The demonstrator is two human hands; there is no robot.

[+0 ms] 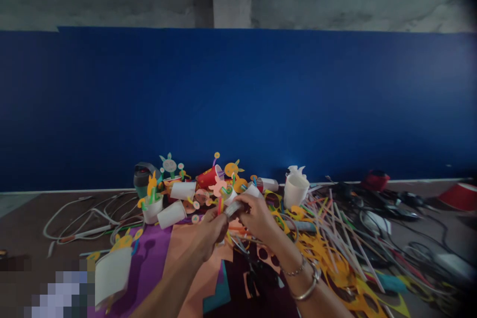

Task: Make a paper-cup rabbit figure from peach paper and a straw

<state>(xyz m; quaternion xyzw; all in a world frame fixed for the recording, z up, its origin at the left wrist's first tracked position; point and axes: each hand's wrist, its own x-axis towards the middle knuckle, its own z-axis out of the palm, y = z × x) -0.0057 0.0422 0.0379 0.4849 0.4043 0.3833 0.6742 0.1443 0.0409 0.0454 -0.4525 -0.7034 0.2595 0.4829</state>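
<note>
My left hand (211,231) is closed in a pinch around a thin red and yellow straw (220,204) that points upward. Close beside it, my right hand (257,214) has its fingers closed on a small translucent whitish piece (233,208), which looks like tape; its exact kind is not clear. The two hands nearly touch at this piece. Below them lie scissors (257,276) with black handles on dark paper. Behind the hands stand and lie white paper cups (183,190) with paper cut-out figures on straws, including a pink one (219,187).
Loose straws (331,228) and yellow paper offcuts (346,278) cover the right side. Black cables and a red object (374,180) lie farther right. A decorated white cup (112,276) lies at front left on purple paper (151,258). A blue wall panel (238,99) rises behind.
</note>
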